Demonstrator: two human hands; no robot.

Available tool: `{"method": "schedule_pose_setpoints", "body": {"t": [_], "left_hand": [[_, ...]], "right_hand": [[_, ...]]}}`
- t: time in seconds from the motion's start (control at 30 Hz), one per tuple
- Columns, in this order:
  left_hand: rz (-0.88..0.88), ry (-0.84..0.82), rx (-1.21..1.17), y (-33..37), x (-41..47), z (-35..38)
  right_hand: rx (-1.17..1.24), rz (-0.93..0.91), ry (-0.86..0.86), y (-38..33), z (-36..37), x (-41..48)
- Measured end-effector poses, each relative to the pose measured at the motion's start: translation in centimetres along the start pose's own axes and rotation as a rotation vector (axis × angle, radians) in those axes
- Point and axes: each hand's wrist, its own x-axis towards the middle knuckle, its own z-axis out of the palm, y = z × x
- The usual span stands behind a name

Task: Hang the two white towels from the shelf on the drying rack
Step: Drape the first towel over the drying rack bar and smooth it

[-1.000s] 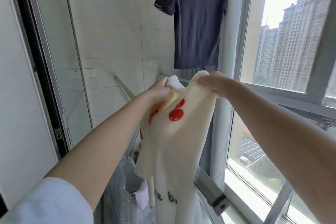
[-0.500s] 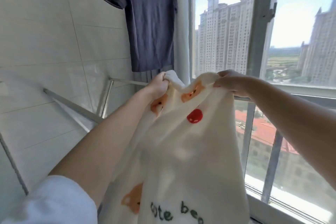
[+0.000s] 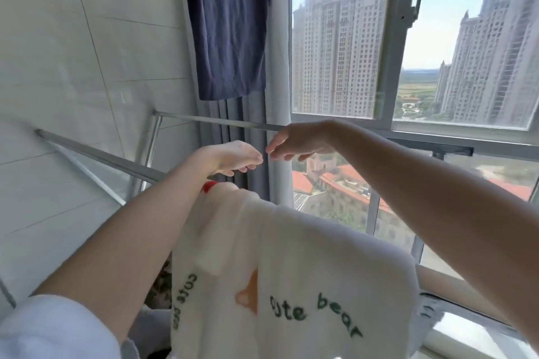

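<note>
A white towel (image 3: 306,256) with red and orange prints and green "cute bear" lettering hangs draped over a near bar of the metal drying rack (image 3: 96,154). The bar under it is hidden by the cloth. My left hand (image 3: 233,156) hovers above the towel's top edge with fingers loosely apart and nothing in them. My right hand (image 3: 300,141) is just to its right, also free of the towel, fingers spread. A second towel cannot be told apart; a folded layer shows at the left of the cloth.
A dark blue T-shirt (image 3: 227,23) hangs high against the tiled wall (image 3: 73,52). A grey curtain (image 3: 250,140) stands beside the window (image 3: 364,67), which fills the right side. The rack's far bar (image 3: 210,119) runs across behind my hands.
Both hands held the towel's top edge up before. Now the towel lies over the rack bar and both hands have let go and lifted slightly above it.
</note>
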Motion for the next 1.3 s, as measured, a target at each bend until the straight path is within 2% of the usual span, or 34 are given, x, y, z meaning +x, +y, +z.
{"method": "schedule_pose_setpoints", "body": {"t": [0.13, 0.2, 0.27, 0.3, 0.37, 0.47, 0.53, 0.67, 0.77, 0.87, 0.97, 1.03, 1.1, 1.17, 1.3], "left_hand": [[-0.030, 0.242, -0.055, -3.3, -2.7, -1.2], [-0.080, 0.478, -0.131, -5.2, -4.3, -1.3], [-0.171, 0.764, -0.162, -7.0, -6.4, -0.8], [-0.218, 0.850, -0.181, -8.0, -7.5, -0.4], [-0.269, 0.797, -0.261, -9.7, -9.0, 0.7], [-0.345, 0.404, -0.347, -11.0, -11.0, 2.9], [-0.379, 0.232, -0.374, -11.3, -11.4, 4.3], [-0.389, 0.157, -0.370, -11.6, -11.1, 7.1], [-0.340, 0.191, -0.340, -12.1, -10.2, 7.9], [-0.332, 0.288, -0.315, -13.6, -8.9, 6.5], [-0.333, 0.342, -0.480, -15.2, -7.8, 3.3], [-0.310, 0.409, -0.618, -16.4, -7.1, 0.2], [-0.275, 0.497, -0.681, -16.9, -6.5, -2.5], [-0.223, 0.574, -0.641, -17.7, -5.2, -5.3], [-0.174, 0.673, -0.543, -19.4, -2.0, -8.6]], "right_hand": [[0.031, -0.115, -0.163, -3.7, 3.3, 0.1], [0.000, -0.174, -0.186, -5.4, 5.0, 0.1], [-0.113, -0.236, -0.173, -6.9, 6.7, 0.0], [-0.198, -0.266, -0.172, -7.4, 7.6, 0.1], [-0.394, -0.291, -0.177, -8.0, 8.8, 0.0], [-0.592, -0.257, -0.167, -7.7, 9.4, -0.2], [-0.608, -0.273, -0.130, -7.7, 9.8, -0.5], [-0.633, -0.397, 0.106, -7.5, 10.5, -0.1], [-0.428, -0.384, 0.189, -6.9, 9.5, 1.3], [-0.221, -0.357, 0.358, -6.6, 8.0, 3.6], [-0.131, -0.265, 0.554, -6.6, 6.2, 6.3], [-0.123, -0.127, 0.640, -6.9, 4.9, 8.1], [-0.075, 0.025, 0.656, -7.1, 3.7, 9.6], [0.054, 0.117, 0.637, -8.3, 3.1, 11.6], [0.455, 0.136, 0.565, -11.5, 2.8, 15.1]]}}
